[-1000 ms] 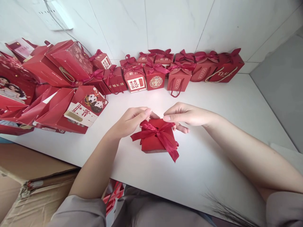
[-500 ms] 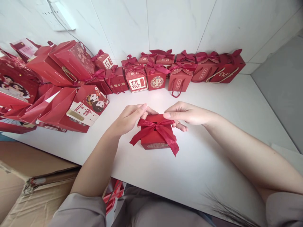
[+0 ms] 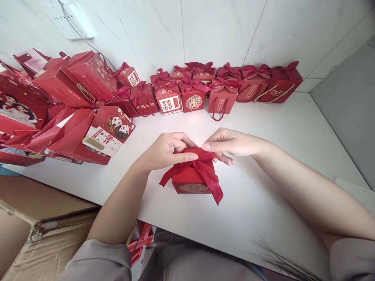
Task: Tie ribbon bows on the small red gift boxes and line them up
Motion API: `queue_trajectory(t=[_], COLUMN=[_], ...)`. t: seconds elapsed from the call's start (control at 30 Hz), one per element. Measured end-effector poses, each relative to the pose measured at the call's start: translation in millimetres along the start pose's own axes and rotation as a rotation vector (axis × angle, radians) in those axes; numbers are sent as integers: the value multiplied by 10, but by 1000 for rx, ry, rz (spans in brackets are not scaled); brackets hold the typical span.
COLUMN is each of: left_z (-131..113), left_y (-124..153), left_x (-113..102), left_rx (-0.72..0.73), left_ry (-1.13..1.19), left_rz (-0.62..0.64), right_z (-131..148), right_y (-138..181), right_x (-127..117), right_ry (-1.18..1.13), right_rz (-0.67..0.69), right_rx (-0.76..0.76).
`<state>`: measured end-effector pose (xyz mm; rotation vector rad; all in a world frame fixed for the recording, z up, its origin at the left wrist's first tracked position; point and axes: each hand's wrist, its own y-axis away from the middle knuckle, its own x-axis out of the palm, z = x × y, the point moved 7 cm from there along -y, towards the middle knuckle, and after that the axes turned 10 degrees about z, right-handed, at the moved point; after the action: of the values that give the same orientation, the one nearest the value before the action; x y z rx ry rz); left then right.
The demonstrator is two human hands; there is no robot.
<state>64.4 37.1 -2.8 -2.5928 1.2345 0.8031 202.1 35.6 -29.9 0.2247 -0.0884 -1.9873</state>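
Note:
A small red gift box (image 3: 191, 184) with a round gold emblem on its front sits on the white table (image 3: 258, 210) before me. Its top carries a dark red ribbon (image 3: 209, 179) tied in a bow, the two tails hanging left and right. My left hand (image 3: 166, 150) grips the top from the left, thumb lying on the ribbon near the knot and fingers behind. From the right, my right hand (image 3: 225, 142) pinches the box's upper back corner between thumb and fingers. The fingertips behind the box are partly hidden.
Along the tiled wall stands a row of red gift boxes (image 3: 195, 99) with ribbon bows. Larger red gift bags and boxes (image 3: 79, 130) crowd the left side. An open cardboard box (image 3: 43, 199) is at the lower left, against the table's front edge.
The gift box has tipped and shifted slightly toward me, so more of its front emblem shows. My left thumb has moved from the back edge onto the ribbon by the knot.

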Motion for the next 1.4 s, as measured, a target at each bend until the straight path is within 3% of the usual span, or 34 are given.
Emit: queue_trajectory(t=[0.3,0.63,1.0,1.17,1.27,1.4], left_z=[-42,-16,91,129,149,199], left_y=[9,12,-38,-53,-29,60], left_x=[33,-1,-55,-53,-83,-51], left_rx=[-24,26,42,97,126,37], left_ry=[-122,-66,100,225,246,100], left_rz=[-5,-28,-43,-63,2,245], right_z=[33,107,17,110,110,-160], right_y=[40,104,70,69,55,8], right_x=[-99,-90,-159,-145,-236,-540], right_ry=[176,195,-14,-16,-13,-32], right_rz=[-112,-155,-103,-110,-204,-449], right_rx=[23,40,-32,-106,-128,-149])
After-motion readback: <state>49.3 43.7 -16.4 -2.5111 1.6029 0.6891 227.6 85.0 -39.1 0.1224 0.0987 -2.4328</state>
